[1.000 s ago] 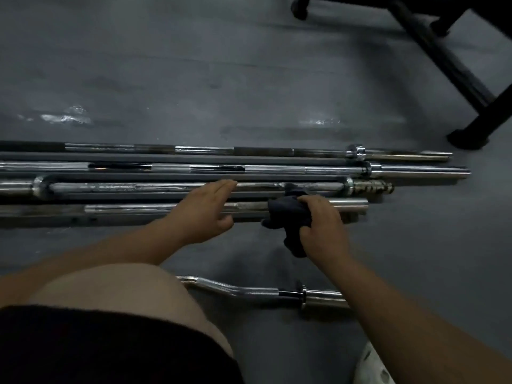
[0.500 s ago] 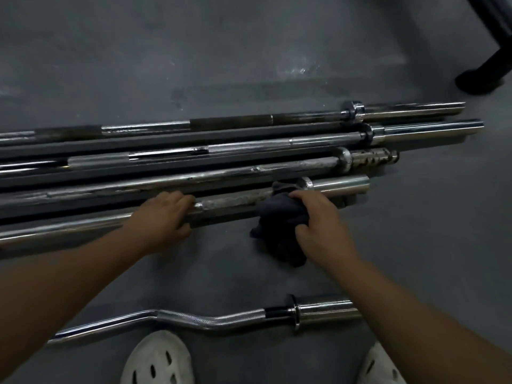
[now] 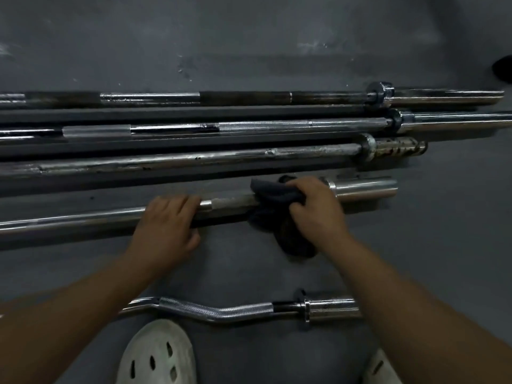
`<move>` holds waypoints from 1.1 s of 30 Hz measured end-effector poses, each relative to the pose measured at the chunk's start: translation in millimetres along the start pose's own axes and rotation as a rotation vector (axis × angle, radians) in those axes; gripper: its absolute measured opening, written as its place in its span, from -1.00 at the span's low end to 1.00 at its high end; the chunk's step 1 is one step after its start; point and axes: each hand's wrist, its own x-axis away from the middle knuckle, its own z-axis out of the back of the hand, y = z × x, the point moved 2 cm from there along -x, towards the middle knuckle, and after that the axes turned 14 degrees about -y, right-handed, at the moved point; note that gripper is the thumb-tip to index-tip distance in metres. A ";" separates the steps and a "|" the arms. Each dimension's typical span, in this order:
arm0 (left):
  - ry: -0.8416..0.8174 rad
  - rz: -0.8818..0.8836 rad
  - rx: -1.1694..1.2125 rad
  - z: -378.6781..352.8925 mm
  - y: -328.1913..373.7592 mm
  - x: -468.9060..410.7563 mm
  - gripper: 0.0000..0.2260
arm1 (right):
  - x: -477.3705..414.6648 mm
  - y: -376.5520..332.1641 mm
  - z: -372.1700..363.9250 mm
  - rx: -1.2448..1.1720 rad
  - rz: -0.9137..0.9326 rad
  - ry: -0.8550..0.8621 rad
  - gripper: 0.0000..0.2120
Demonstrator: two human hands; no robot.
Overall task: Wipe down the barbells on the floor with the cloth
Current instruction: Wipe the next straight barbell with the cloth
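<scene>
Centre frame: my right hand (image 3: 315,209) clamps the dark cloth (image 3: 273,194) over the nearest straight barbell (image 3: 83,220), fingers curled round the cloth just left of the bar's chrome sleeve (image 3: 365,189). My left hand (image 3: 166,220) grips the same bar left of the cloth, fingers hooked over its top. Three more barbells (image 3: 194,159) lie parallel above on the grey floor (image 3: 249,37); a curl bar (image 3: 221,311) lies lower, beside white shoes (image 3: 158,356).
</scene>
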 end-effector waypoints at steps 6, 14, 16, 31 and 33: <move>0.041 0.047 -0.028 -13.3 13.5 12.4 -0.56 | 31.6 -19.2 -52.2 -0.083 -0.272 0.147 -0.58; 0.092 0.052 -0.047 -21.6 15.5 16.2 -0.62 | 37.5 15.8 4.9 -0.077 -0.004 0.058 -0.57; 0.070 0.067 -0.066 -21.3 13.8 9.0 -0.68 | 37.0 21.6 -2.6 -0.231 -0.159 0.231 -0.60; -0.421 0.087 -0.002 1.0 4.5 -24.2 -0.71 | 46.9 -27.6 -61.6 0.090 -0.091 -0.092 -0.43; -0.684 0.096 0.178 8.3 -2.0 -32.2 -0.74 | 40.2 -27.9 -43.2 0.139 0.089 -0.214 -0.44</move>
